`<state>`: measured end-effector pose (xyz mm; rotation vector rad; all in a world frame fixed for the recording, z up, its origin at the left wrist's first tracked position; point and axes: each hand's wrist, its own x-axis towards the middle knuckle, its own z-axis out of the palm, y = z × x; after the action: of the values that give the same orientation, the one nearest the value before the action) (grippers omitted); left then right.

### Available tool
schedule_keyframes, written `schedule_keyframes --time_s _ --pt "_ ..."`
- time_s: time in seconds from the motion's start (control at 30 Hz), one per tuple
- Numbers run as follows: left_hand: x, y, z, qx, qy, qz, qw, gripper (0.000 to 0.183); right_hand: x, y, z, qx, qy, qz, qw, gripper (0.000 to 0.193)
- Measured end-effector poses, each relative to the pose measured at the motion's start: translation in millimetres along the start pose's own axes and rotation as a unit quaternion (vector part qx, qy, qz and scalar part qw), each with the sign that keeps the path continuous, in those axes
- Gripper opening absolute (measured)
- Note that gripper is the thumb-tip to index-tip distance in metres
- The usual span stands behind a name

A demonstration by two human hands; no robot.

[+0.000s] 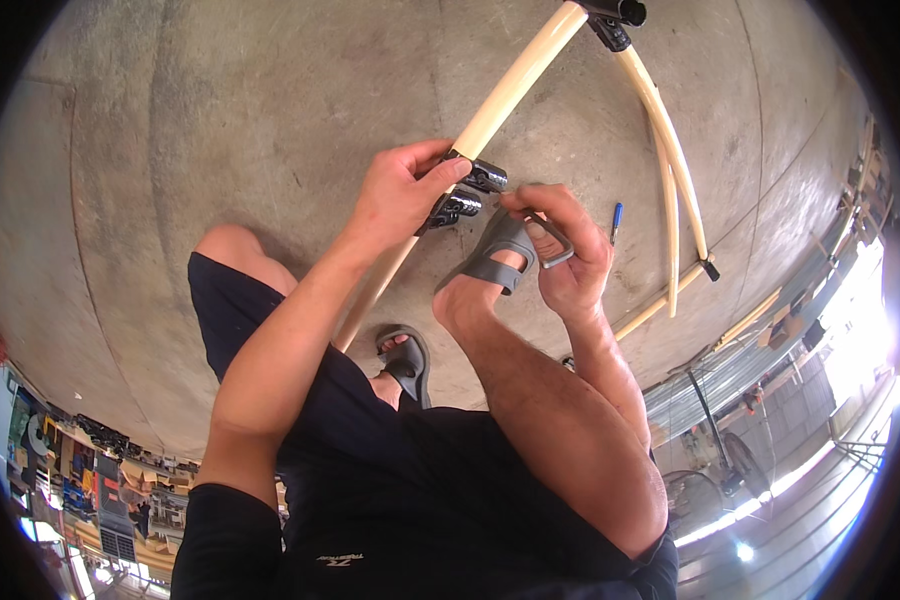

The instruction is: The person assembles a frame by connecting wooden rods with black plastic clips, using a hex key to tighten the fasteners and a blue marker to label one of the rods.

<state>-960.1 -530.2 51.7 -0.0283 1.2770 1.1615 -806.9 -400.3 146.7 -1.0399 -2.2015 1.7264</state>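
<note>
My left hand is closed around a cream-coloured pipe, at a black metal pipe joint clamped on it. The thumb presses on the joint. Just below sits a second black pipe joint on the same pipe line. To the right of the joints, my right hand grips a bent grey metal rod, which looks like a hex key. Its fingertips pinch the far end close to the joint; whether the tip touches the joint is hard to tell.
More cream pipes with black joints form a frame on the concrete floor at the right. A blue pen-like object lies beside my right hand. My sandalled feet are close under the work. Shelving and a fan stand farther off.
</note>
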Motion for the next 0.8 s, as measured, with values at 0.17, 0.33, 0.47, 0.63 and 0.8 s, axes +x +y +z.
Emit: schedule_keyframes --time_s 0.17,0.33,0.47,0.63,0.8 --pt "0 1 2 -0.005 -0.004 -0.003 1.0 0.042 -6 16 8 0.096 0.029 -0.037 0.994 0.021" --pt "-1 2 4 -0.003 0.004 -0.001 1.0 0.041 3 10 -1 -0.006 -0.019 -0.072 0.997 0.018" --pt "-1 2 5 -0.012 -0.005 -0.008 1.0 0.04 -1 13 15 0.129 0.051 -0.042 0.989 0.017" --pt "4 -6 5 -0.01 -0.01 0.019 1.0 0.04 4 11 9 0.069 0.039 -0.065 0.995 0.021" --pt "6 -15 2 -0.041 0.005 0.008 0.999 0.038 8 14 6 0.029 -0.005 -0.076 0.997 0.027"
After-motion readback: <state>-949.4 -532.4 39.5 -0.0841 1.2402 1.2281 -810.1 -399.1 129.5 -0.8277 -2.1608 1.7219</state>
